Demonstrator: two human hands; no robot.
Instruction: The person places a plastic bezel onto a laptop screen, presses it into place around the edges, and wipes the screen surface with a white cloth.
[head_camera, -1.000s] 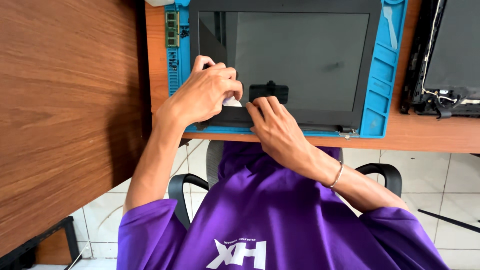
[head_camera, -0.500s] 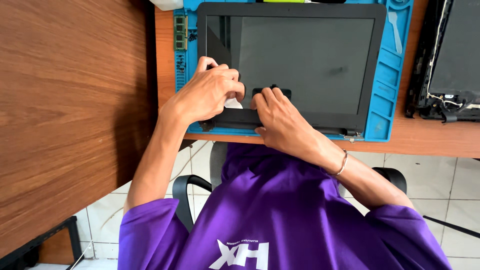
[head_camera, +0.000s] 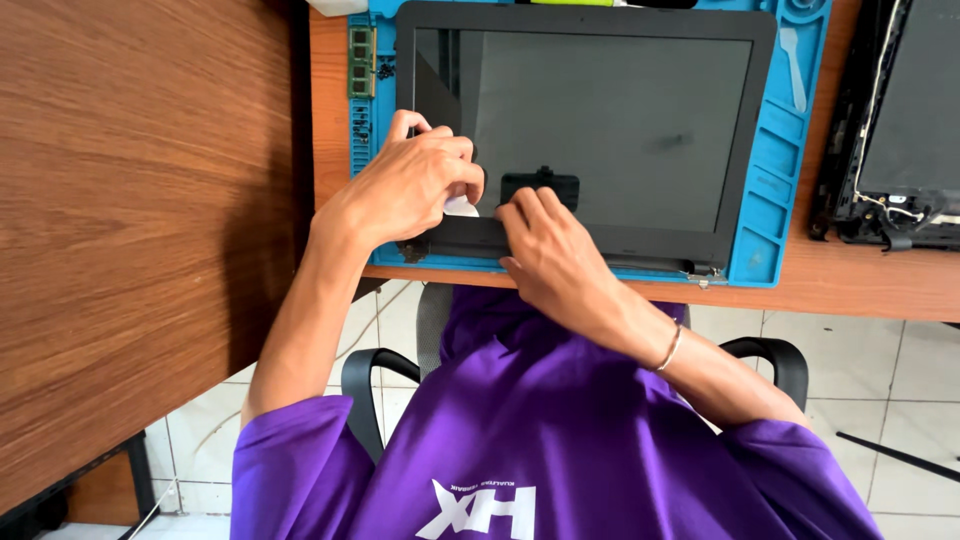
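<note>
Lying flat on a blue work mat (head_camera: 780, 190) is a dark laptop screen panel (head_camera: 600, 130), its black bezel turned up toward the camera, and both hands are set on its near edge. The left hand (head_camera: 405, 190) is curled over the lower left corner of the panel, fingers bent and pressed together, and a small white scrap (head_camera: 462, 207) is pinched between thumb and fingertips right at the bezel. The right hand (head_camera: 555, 260) is laid just beside it, fingers stretched forward and close together, their tips pressed on the lower bezel next to a small black tab (head_camera: 540, 185) that sits on the glass; nothing is seen gripped in this hand, and whether the tab itself is touched cannot be told. A thin bracelet (head_camera: 668, 348) is worn on the right wrist.

The mat is spread on an orange-brown desk (head_camera: 860, 290). A green memory stick (head_camera: 360, 60) is kept in a slot along the mat's left side, and a pale plastic pry tool (head_camera: 795, 65) in a tray on its right. A second opened laptop part (head_camera: 900, 130) with loose wires is seen at the far right.
</note>
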